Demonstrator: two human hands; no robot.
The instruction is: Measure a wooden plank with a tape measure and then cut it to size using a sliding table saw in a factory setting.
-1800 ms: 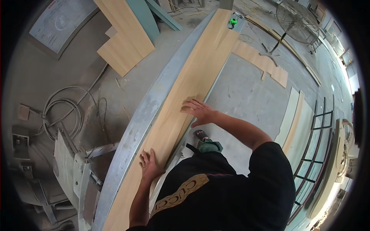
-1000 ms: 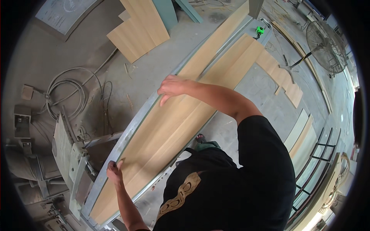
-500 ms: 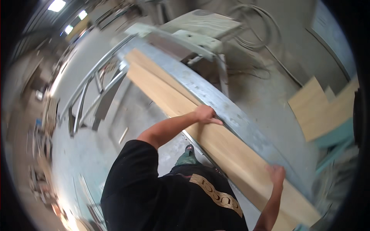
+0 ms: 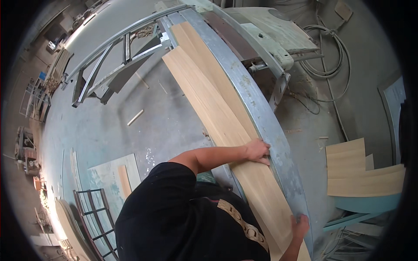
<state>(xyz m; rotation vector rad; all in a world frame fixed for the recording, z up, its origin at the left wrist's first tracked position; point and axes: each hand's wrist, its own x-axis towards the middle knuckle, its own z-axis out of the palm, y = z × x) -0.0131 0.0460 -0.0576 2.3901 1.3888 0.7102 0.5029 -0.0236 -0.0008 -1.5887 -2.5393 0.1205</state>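
Note:
A long pale wooden board (image 4: 209, 104) lies lengthwise over a second wooden board (image 4: 196, 48), whose far end and right edge stick out from beneath it. Both rest along a grey metal sliding table (image 4: 248, 93). My left hand (image 4: 258, 151) is closed over the right edge of the upper board, near its middle, with the fingers curled down. Nearer to me, my right hand (image 4: 300, 226) grips the same edge, thumb on top and its other fingers partly hidden. Both hands touch the board's edge next to the metal surface.
A metal outrigger frame (image 4: 109, 74) extends from the table's far left. Beyond stands a machine top (image 4: 265, 30), with a coiled hose (image 4: 331, 56) to its right. Cut wooden panels (image 4: 365, 174) lie at right on a teal stand (image 4: 361, 204). An offcut (image 4: 135, 117) lies on the floor.
My view has swung, so the boards and metal table now run more steeply across it. Both hands stay on the board's right edge, and the upper board still lies over the lower one.

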